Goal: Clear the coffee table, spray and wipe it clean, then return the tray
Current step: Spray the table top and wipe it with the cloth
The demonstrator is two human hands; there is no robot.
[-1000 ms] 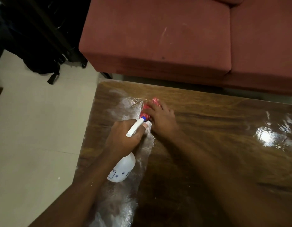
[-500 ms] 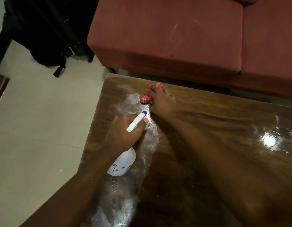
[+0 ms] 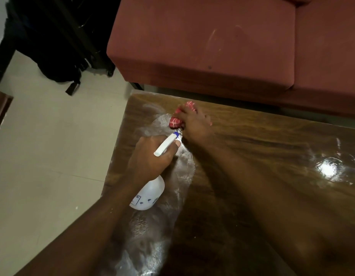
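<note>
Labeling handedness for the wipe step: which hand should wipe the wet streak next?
Right. The right hand already presses the red cloth onto the table at the streak's far end. The left hand is occupied gripping the spray bottle.

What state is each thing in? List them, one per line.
Spray bottle: gripped in the left hand, nozzle toward the cloth.
Cloth: bunched, pressed on the table under the right hand.
Table: wet and streaky along the left side.
Sofa: marked on the cushion.
</note>
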